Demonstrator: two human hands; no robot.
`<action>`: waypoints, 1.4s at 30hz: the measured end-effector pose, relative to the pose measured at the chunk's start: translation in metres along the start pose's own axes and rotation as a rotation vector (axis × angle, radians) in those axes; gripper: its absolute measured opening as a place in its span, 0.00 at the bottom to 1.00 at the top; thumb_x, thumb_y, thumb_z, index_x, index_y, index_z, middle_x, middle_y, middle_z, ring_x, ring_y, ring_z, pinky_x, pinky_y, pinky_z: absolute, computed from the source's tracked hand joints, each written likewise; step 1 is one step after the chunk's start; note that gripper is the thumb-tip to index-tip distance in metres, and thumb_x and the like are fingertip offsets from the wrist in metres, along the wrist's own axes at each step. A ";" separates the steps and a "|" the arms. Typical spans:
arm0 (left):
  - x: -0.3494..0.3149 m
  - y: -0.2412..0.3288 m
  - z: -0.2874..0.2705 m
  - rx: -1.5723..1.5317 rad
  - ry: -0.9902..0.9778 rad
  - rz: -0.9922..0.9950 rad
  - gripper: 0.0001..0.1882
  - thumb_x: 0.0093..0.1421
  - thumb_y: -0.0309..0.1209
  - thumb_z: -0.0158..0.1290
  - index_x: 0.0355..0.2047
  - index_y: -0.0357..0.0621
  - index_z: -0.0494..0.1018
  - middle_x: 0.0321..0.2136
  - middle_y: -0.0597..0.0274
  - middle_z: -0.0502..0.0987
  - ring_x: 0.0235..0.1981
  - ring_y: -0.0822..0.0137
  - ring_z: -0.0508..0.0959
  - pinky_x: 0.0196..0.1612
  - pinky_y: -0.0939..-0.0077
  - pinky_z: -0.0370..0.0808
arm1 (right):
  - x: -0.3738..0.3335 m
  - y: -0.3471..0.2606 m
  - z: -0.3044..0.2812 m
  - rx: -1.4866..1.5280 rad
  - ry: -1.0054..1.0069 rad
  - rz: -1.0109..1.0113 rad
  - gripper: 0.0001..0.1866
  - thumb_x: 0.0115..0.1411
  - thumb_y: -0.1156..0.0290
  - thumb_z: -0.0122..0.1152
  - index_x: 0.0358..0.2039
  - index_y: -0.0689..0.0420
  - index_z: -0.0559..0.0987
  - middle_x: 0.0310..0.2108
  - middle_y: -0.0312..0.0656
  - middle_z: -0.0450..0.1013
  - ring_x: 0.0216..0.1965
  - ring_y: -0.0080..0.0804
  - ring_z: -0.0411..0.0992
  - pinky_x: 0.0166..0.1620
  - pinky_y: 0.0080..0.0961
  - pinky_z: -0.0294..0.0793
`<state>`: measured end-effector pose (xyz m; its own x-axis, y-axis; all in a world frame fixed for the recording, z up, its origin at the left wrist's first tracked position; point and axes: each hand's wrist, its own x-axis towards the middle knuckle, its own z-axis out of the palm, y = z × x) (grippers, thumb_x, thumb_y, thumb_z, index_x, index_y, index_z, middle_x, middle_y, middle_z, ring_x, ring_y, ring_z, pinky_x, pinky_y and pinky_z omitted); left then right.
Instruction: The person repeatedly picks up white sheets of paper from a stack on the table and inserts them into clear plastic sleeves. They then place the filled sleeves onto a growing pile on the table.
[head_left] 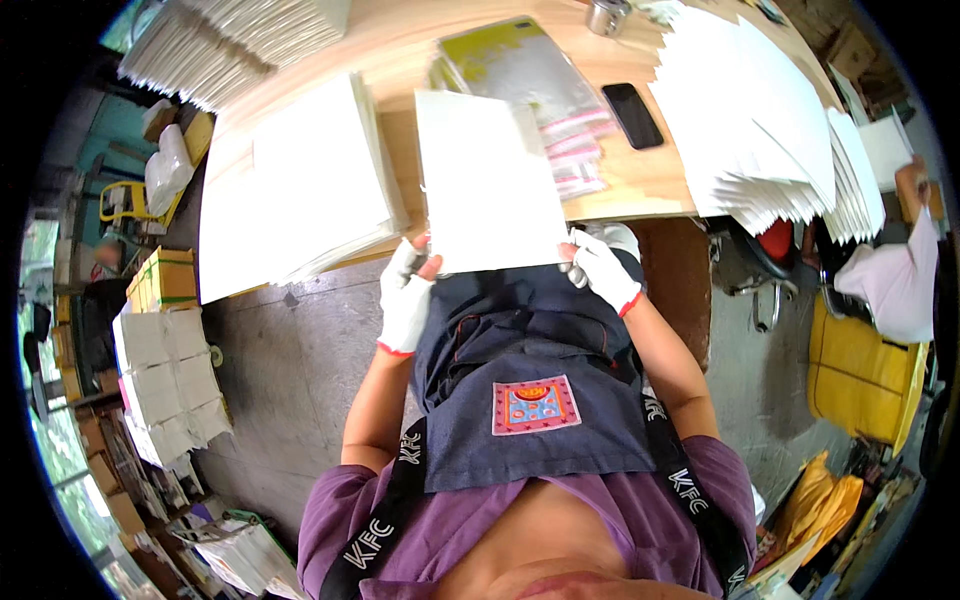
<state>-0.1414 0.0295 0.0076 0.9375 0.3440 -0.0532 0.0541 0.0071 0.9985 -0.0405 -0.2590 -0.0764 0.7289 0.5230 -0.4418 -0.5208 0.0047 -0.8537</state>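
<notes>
Both hands wear white gloves with red cuffs, and some fingertips are bare. Between them is a flat white rectangular sheet (495,190), held by its near corners over the table's front edge; whether it is one sheet or several pressed together I cannot tell. My left hand (407,295) pinches the near left corner. At the near right corner, my right hand (600,270) grips with thumb and fingers. Partly covered by the sheet's far end lies a pile of clear plastic bags (560,75) with pink-edged strips and a yellow-green patch. A stack of white sheets (315,165) lies left of my left hand.
A black phone (632,116) lies right of the bags, below a metal cup (607,17). Fanned white sheets (745,110) cover the table's right side. Tall paper stacks (215,50) stand far left. Wrapped bundles (175,375) sit on the floor. Another person's sleeve (895,280) shows at right.
</notes>
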 end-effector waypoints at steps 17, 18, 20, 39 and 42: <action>0.026 0.011 -0.189 0.544 0.470 0.150 0.24 0.66 0.30 0.40 0.62 0.43 0.56 0.61 0.47 0.59 0.60 0.59 0.62 0.59 0.68 0.61 | 0.146 -0.079 0.164 -0.599 0.020 -0.762 0.20 0.60 0.48 0.50 0.30 0.54 0.74 0.22 0.45 0.72 0.24 0.39 0.71 0.29 0.36 0.66; 0.018 -0.002 -0.202 0.453 0.503 0.170 0.25 0.66 0.31 0.40 0.63 0.44 0.54 0.62 0.48 0.57 0.61 0.59 0.61 0.60 0.67 0.61 | 0.106 -0.125 0.166 -0.802 0.077 -0.494 0.19 0.60 0.47 0.50 0.32 0.51 0.75 0.25 0.46 0.74 0.29 0.45 0.72 0.31 0.38 0.67; 0.021 0.008 -0.182 0.385 0.589 0.201 0.26 0.66 0.31 0.40 0.64 0.44 0.53 0.63 0.49 0.55 0.61 0.57 0.60 0.60 0.65 0.61 | 0.139 -0.124 0.106 -1.004 0.314 -0.566 0.18 0.55 0.52 0.53 0.39 0.51 0.73 0.29 0.48 0.74 0.32 0.47 0.74 0.35 0.40 0.70; -0.011 -0.019 -0.014 0.580 0.049 0.867 0.15 0.53 0.17 0.49 0.42 0.36 0.71 0.46 0.46 0.72 0.51 0.44 0.70 0.55 0.55 0.65 | -0.026 -0.213 0.015 -1.387 0.524 -1.312 0.15 0.52 0.70 0.61 0.41 0.57 0.74 0.41 0.43 0.74 0.45 0.40 0.72 0.44 0.29 0.72; -0.008 -0.007 0.007 0.618 -0.058 0.869 0.13 0.50 0.16 0.50 0.37 0.36 0.74 0.43 0.49 0.75 0.48 0.47 0.73 0.52 0.59 0.68 | -0.081 -0.264 -0.048 -1.658 0.931 -1.162 0.09 0.54 0.69 0.57 0.35 0.57 0.75 0.36 0.43 0.74 0.39 0.41 0.72 0.44 0.36 0.71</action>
<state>-0.1472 0.0203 0.0015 0.7523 -0.0431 0.6574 -0.4909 -0.7022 0.5157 0.0591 -0.3441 0.1712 0.5492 0.3938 0.7371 0.5254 -0.8486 0.0619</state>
